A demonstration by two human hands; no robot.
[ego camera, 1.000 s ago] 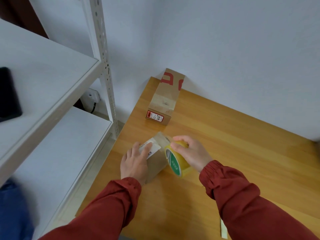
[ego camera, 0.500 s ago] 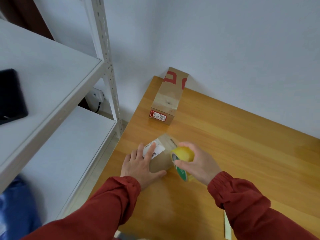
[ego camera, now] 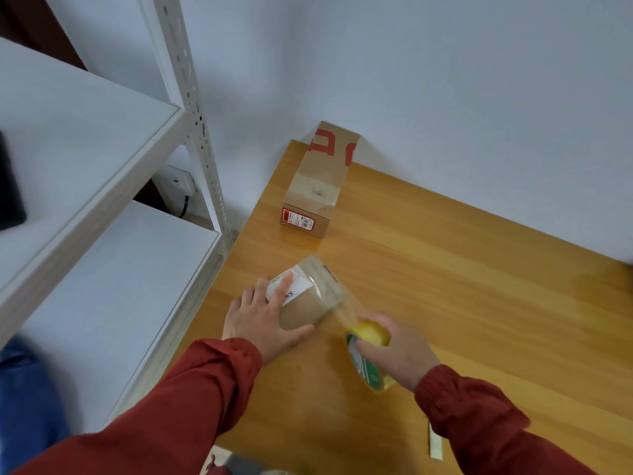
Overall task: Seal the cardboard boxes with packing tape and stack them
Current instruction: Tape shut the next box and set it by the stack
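Note:
A small brown cardboard box (ego camera: 308, 303) with a white label lies near the left edge of the wooden table (ego camera: 462, 286). My left hand (ego camera: 262, 320) rests flat on it, fingers straight over the label and thumb along its near side. My right hand (ego camera: 394, 351) grips a yellow roll of packing tape (ego camera: 368, 354) just right of the box and nearer to me. A clear strip of tape (ego camera: 342, 311) stretches from the roll to the box's right end. A longer brown box with red print (ego camera: 318, 186) lies at the table's far left corner by the wall.
A white metal shelf unit (ego camera: 113, 186) stands to the left of the table, with a dark object at its far left edge. A pale strip (ego camera: 435, 443) lies on the table near my right sleeve. A white wall borders the back.
My right hand has pulled the tape roll away from the box, toward me and to the right, drawing out a strip of tape. My left hand stays on the box.

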